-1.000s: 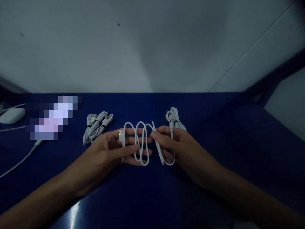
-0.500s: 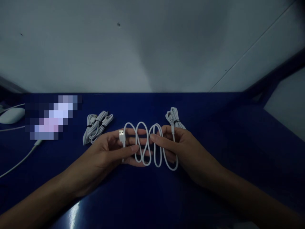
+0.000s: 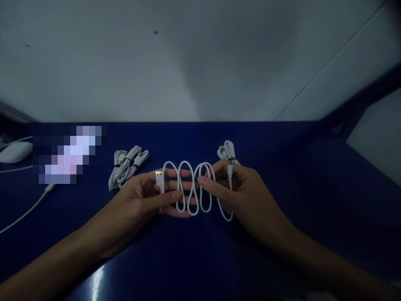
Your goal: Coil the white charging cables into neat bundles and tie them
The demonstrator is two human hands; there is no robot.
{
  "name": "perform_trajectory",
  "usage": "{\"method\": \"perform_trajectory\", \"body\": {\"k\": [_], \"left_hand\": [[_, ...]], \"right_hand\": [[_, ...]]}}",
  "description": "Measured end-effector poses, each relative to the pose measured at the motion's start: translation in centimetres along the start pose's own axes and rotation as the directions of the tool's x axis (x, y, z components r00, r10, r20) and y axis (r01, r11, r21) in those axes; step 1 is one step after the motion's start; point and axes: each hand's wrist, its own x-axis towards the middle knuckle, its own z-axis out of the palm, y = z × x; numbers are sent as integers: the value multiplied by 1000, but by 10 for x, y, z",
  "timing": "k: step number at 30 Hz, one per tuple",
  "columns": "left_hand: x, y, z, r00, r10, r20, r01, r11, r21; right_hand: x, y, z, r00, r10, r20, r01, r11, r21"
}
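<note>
A white USB cable [image 3: 191,188] is folded into several loops between my two hands above the dark blue table [image 3: 282,200]. My left hand [image 3: 147,198] pinches the loops near the USB plug [image 3: 159,177], thumb on top and fingers underneath. My right hand [image 3: 241,190] grips the other end of the loops, with the small connector [image 3: 229,170] standing up between its fingers.
Two tied bundles of white cable lie on the table: one at the left [image 3: 127,164], one behind my right hand [image 3: 227,151]. A white mouse [image 3: 14,151] and a loose white cord [image 3: 28,208] sit at the far left. A pale wall [image 3: 188,62] rises behind the table.
My right hand has folded another loop into the cable and brought it closer to my left hand. The small connector now stands upright in my right fingers. My left hand has stayed put.
</note>
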Motion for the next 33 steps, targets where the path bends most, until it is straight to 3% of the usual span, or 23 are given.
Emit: {"method": "perform_trajectory", "body": {"k": [6,19,33], "left_hand": [[1,0,1,999,-3,36,3,1000,-3],[3,-1,-2,1000,-18,25,19,1000,-9],[0,3,3,999,-30,43,32,999,-36]], "right_hand": [[1,1,0,1000,-16,18,17,995,-95],[-3,-2,2,993,-89,-76,69,969,-237],[-1,-7,-3,998,-68,3,68,984,-162]]}}
